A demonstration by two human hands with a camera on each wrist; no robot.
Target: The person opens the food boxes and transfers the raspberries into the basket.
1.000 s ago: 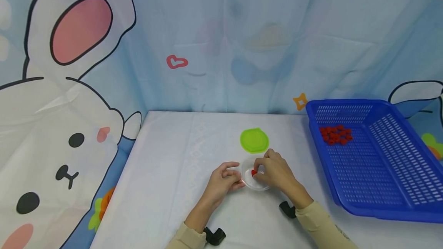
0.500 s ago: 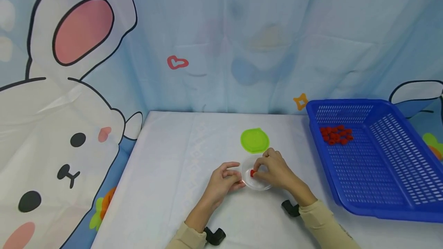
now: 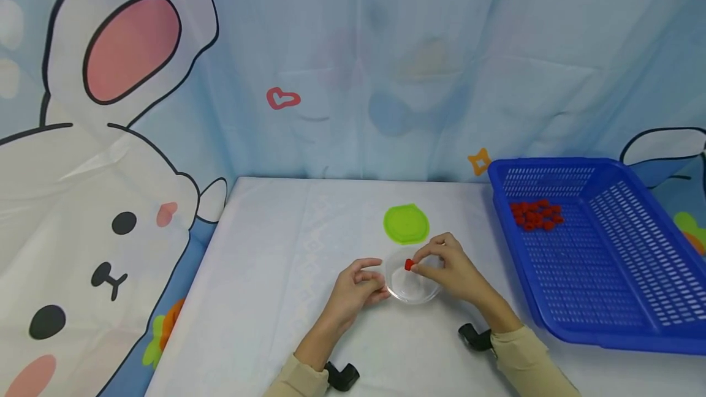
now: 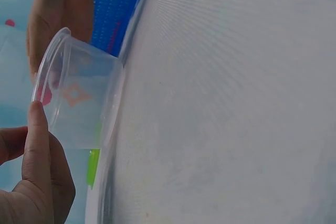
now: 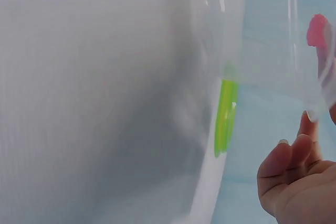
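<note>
A clear round plastic tub stands uncapped on the white table. My left hand is at its left side; in the left wrist view, a straight finger touches the rim. My right hand is over the tub's right side, pinching a small red piece between thumb and fingertips. Through the clear wall, that red piece shows in the right wrist view, too blurred to tell its kind. Behind the tub lies a flat green lid.
A blue slotted basket stands on the right with several small red pieces in its far left corner. Behind the table hangs a printed blue curtain. Black wrist mounts stick out below both hands.
My right hand has risen a little and shifted right, and the red piece is now higher over the tub. My left hand, the lid and the basket have stayed put.
</note>
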